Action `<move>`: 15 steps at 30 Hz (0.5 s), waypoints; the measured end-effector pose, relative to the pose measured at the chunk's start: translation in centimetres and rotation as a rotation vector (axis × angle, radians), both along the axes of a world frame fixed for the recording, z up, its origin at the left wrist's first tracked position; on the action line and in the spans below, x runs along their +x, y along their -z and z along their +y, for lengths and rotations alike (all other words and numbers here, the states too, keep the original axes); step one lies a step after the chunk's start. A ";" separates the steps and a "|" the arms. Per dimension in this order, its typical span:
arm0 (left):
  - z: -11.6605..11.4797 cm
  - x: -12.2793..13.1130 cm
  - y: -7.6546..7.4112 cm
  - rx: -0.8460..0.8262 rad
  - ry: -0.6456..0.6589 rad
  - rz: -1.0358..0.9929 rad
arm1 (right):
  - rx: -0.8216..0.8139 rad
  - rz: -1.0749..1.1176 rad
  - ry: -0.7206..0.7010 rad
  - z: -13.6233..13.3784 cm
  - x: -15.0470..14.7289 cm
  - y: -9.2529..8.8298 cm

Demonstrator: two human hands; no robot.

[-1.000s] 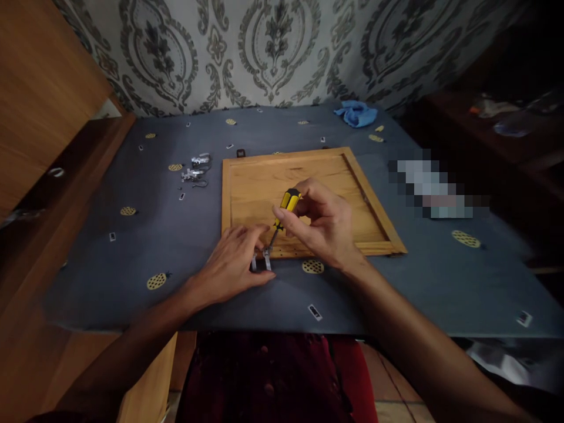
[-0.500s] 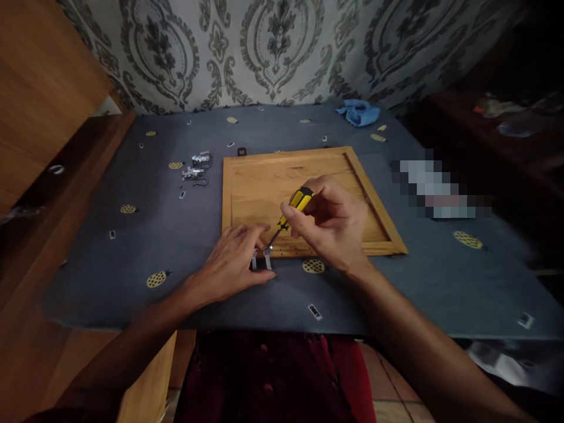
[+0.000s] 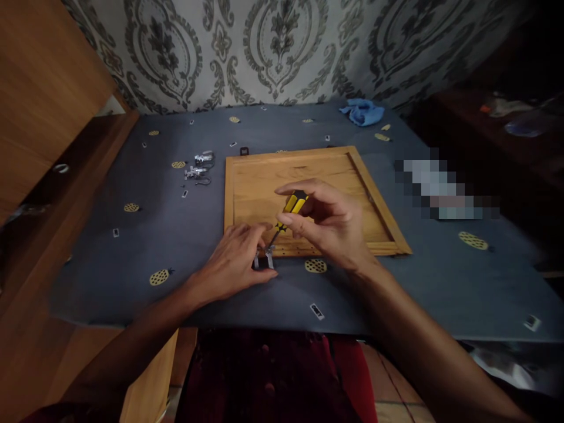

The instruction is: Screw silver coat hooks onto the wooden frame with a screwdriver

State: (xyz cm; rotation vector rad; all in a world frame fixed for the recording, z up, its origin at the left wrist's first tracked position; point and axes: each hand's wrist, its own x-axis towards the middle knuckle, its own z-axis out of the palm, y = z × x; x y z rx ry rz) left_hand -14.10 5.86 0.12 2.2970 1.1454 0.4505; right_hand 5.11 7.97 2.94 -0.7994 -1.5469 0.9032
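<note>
A wooden cabinet door (image 3: 379, 202) with a raised frame lies flat on the table. On its near edge, left of the middle, sits a metal hinge (image 3: 270, 258), and my left hand (image 3: 235, 255) holds it there with the thumb in front and the fingers over the wood. My right hand (image 3: 332, 223) grips a yellow and black screwdriver (image 3: 293, 205) by thumb and fingers, the forefinger lifted off the handle. The tilted shaft reaches down to the hinge; whether the tip sits in a screw is too small to tell. Small dark holes run along the near rail.
More metal hinges (image 3: 198, 172) lie on the left of the blue-grey tablecloth (image 3: 176, 235). A blue cloth (image 3: 363, 111) rests at the back right, and a blurred-out object (image 3: 440, 188) is on the right. A patterned curtain (image 3: 282, 53) hangs behind the table.
The fingers of my right hand have opened out around the screwdriver handle, the forefinger now extended over its top. My left hand keeps its place, and the view has shifted slightly.
</note>
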 end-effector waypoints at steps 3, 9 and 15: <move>0.0 0.0 0.0 -0.001 -0.001 0.001 | -0.015 -0.004 -0.123 0.2 0.4 -0.4; 0.0 0.0 0.0 -0.004 0.003 -0.006 | -0.177 -0.061 -0.245 0.0 1.5 -1.3; 0.0 0.0 0.0 0.008 -0.003 0.001 | -0.234 -0.023 -0.254 0.1 1.6 -1.0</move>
